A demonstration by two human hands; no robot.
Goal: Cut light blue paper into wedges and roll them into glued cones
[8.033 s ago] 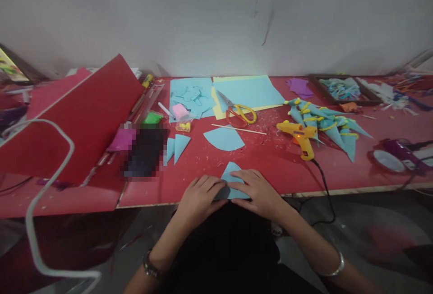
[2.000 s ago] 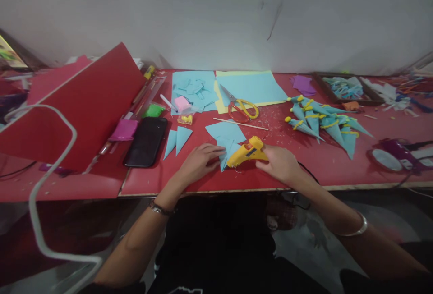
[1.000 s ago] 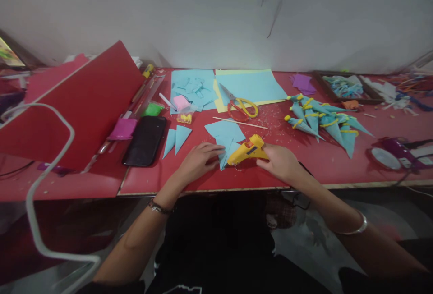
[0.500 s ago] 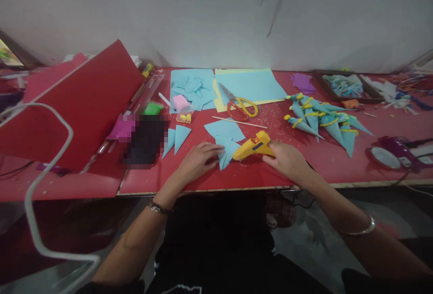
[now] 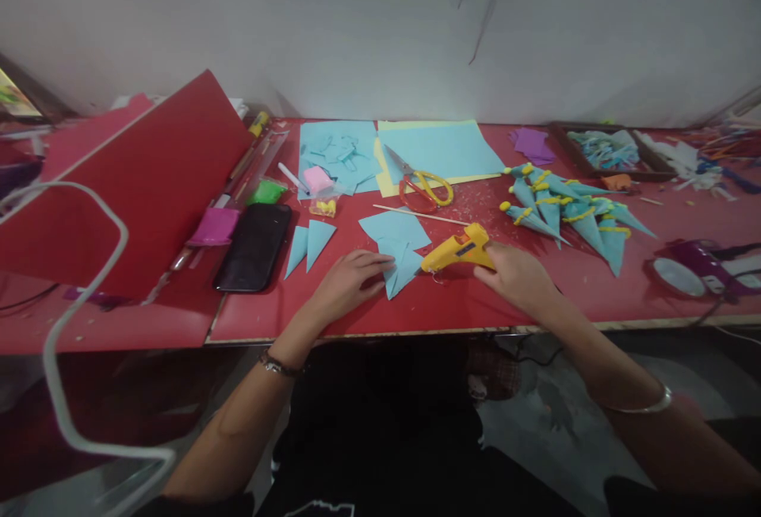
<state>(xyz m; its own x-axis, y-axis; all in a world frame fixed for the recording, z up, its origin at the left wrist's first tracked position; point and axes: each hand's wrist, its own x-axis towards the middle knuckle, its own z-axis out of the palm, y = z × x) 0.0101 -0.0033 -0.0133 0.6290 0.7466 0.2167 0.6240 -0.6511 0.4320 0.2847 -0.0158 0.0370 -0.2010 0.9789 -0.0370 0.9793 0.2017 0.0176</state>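
Observation:
My right hand point(image 5: 517, 279) is closed around the handle of a yellow hot glue gun point(image 5: 456, 251), whose nozzle points left and down, just right of a folded piece of light blue paper point(image 5: 403, 269). At that paper's left edge, the curled fingertips of my left hand point(image 5: 350, 283) hold it against the red table. Behind it lies another blue paper piece point(image 5: 395, 225), partly overlapped. To the left of my left hand are two blue paper triangles point(image 5: 321, 243).
Red-and-yellow-handled scissors point(image 5: 425, 184) and a thin stick point(image 5: 416, 215) lie beyond my hands. Blue paper cones with yellow trim point(image 5: 571, 208) are heaped at right, near a tray of scraps point(image 5: 612, 154). A black phone point(image 5: 254, 249) and a red board point(image 5: 136, 192) are at left.
My right hand has moved the glue gun slightly right and away from the folded blue paper. My left hand and the paper have stayed in place.

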